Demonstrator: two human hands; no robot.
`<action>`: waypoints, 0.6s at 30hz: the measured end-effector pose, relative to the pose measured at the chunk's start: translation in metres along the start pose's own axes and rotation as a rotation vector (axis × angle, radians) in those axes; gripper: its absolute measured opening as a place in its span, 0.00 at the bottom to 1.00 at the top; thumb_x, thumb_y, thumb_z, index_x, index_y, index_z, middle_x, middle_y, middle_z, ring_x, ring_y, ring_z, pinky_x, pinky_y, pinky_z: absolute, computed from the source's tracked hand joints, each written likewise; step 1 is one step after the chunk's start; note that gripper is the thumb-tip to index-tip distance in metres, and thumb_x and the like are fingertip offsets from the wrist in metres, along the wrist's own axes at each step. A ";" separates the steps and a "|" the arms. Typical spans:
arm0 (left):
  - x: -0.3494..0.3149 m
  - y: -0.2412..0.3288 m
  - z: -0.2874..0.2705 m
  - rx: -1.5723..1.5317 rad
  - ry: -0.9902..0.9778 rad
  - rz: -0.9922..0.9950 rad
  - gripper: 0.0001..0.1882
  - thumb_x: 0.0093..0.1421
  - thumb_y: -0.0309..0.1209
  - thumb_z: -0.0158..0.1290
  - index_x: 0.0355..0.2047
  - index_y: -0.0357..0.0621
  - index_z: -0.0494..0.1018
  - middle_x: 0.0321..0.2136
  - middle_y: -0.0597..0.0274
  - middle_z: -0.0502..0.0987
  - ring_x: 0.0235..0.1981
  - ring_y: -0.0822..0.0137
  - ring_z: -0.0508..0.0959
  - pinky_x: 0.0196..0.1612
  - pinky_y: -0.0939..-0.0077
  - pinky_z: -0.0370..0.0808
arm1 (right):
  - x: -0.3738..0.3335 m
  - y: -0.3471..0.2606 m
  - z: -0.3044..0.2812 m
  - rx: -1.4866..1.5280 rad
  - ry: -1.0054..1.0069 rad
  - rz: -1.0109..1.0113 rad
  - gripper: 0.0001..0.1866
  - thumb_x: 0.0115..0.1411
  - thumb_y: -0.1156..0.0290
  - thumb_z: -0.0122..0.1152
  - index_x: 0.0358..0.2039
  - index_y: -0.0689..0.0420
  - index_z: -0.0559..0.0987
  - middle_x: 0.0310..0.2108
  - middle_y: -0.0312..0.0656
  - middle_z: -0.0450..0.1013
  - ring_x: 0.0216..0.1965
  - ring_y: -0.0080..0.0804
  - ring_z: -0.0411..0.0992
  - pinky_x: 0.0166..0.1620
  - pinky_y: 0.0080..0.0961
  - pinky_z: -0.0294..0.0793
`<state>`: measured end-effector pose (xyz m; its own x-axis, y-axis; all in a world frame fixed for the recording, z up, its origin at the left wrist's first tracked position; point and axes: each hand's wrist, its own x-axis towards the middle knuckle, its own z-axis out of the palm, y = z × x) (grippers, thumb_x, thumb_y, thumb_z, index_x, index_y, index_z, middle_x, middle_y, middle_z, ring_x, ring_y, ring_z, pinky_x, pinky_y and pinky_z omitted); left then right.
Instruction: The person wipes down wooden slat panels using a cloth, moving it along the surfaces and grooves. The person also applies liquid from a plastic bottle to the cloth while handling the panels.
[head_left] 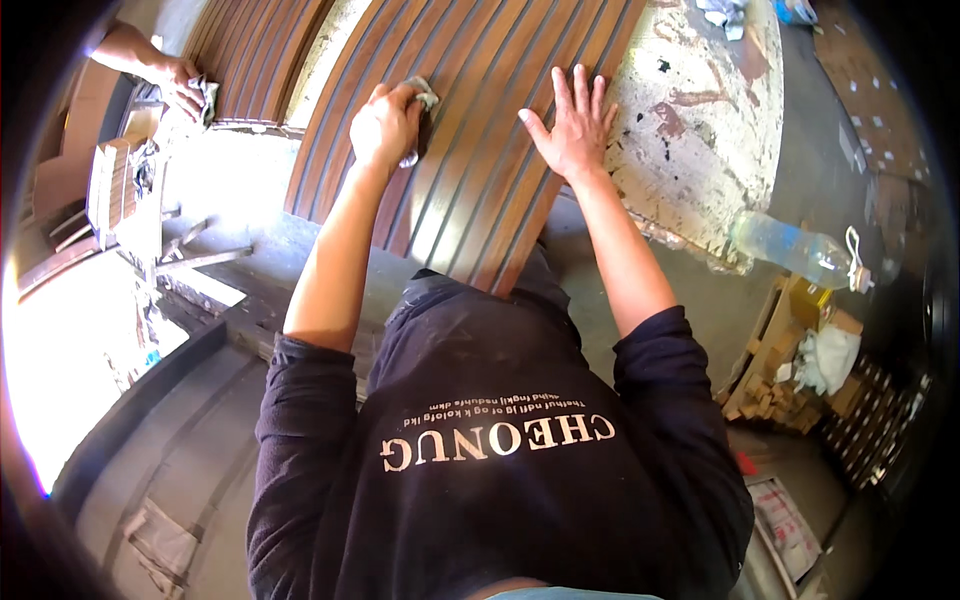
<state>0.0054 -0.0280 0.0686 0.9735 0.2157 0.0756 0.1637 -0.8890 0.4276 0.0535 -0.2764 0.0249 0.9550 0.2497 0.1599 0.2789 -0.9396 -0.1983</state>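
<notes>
A brown slatted wood panel (470,120) with dark grooves lies before me, its near end reaching toward my waist. My left hand (385,128) is closed around a crumpled pale rag (427,95), pressed on the panel's left part. Some of the cloth is hidden under the fingers. My right hand (575,130) rests flat near the panel's right edge, fingers spread, with nothing in it.
At the far left, another person's hand (185,88) holds a rag on a second slatted panel (255,60). Right of my panel is a paint-stained white work surface (700,130), with a plastic bottle (800,252) at its near edge. Wood offcuts (775,400) lie below right.
</notes>
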 end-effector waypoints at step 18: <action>-0.233 0.068 -0.028 -0.281 0.151 -0.508 0.15 0.53 0.25 0.55 0.43 0.41 0.72 0.40 0.55 0.76 0.41 0.57 0.77 0.45 0.71 0.71 | 0.073 0.145 0.006 0.120 0.050 -0.222 0.38 0.59 0.36 0.42 0.65 0.40 0.51 0.67 0.38 0.47 0.68 0.39 0.40 0.67 0.51 0.31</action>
<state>-0.2151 -0.1281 0.1050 0.7480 0.6586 -0.0824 0.5340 -0.5234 0.6640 0.1645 -0.3932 0.0025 0.8638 0.4319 0.2596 0.4938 -0.8279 -0.2658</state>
